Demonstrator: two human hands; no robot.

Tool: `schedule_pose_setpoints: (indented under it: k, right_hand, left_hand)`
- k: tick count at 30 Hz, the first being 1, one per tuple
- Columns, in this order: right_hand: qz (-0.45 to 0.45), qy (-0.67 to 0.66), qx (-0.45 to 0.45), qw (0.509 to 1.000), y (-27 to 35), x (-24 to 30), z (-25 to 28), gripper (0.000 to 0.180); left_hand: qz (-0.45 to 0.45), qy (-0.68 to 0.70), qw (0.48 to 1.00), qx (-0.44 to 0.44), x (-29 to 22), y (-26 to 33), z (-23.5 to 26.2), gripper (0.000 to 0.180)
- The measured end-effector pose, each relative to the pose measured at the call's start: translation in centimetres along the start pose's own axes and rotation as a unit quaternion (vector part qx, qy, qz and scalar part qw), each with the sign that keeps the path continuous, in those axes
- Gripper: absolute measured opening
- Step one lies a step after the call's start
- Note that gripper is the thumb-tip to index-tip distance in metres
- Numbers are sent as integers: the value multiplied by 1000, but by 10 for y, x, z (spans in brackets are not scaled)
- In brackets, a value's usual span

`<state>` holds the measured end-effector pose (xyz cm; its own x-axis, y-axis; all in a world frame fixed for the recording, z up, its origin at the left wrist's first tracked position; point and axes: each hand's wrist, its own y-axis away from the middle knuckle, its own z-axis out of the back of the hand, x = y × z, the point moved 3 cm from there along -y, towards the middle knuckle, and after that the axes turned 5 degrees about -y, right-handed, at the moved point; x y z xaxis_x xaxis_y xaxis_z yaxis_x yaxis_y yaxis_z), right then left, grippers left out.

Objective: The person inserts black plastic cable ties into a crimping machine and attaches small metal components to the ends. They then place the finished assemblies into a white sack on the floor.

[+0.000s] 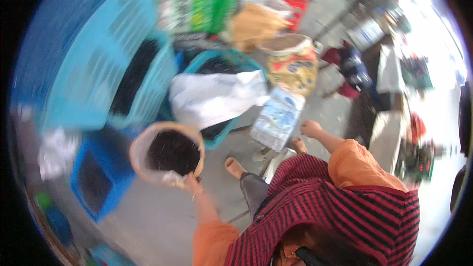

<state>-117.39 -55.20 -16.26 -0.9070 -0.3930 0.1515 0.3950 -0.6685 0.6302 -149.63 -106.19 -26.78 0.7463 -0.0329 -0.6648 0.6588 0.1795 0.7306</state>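
Observation:
My left hand (193,185) is closed on the near rim of a pale, round, sack-like container (141,149). Dark loose material (175,152) lies inside it, too blurred to name. Out to the right, my right hand (310,129) is curled in a loose fist, with nothing visible in it. The object nearest to that hand is a blue-and-white printed packet or board (279,118). Beyond the container, a white sack (217,96) lies across a teal basket (219,140) that holds dark material.
Light-blue slatted crates (88,64) stand at the left, above a blue bin (101,187). A yellow printed sack (291,69) with a rolled rim and an orange-brown sack (256,27) stand ahead. Benches with machines (416,160) line the right. Grey floor (162,216) shows below.

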Motion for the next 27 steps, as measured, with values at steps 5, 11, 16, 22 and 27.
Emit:
schedule_pose_setpoints:
  k: [5,11,16,22,27]
  right_hand:
    - [-291,-170,-117,934,156,-312,10,25]
    - [-142,156,47,976,252,-506,-99,23]
    - [-250,-285,111,919,218,-602,-117,25]
    - [-288,-628,-293,661,225,-775,-36,17]
    - [-466,-615,-385,506,305,-847,-66,16]
  left_hand:
    - [40,-61,991,112,41,17,9,14]
    - [118,-110,985,64,59,71,-67,28]
    - [13,-233,957,174,91,207,-283,27]
    - [-63,-358,876,316,162,412,-523,25]
    - [-119,-435,785,425,197,508,-647,24]
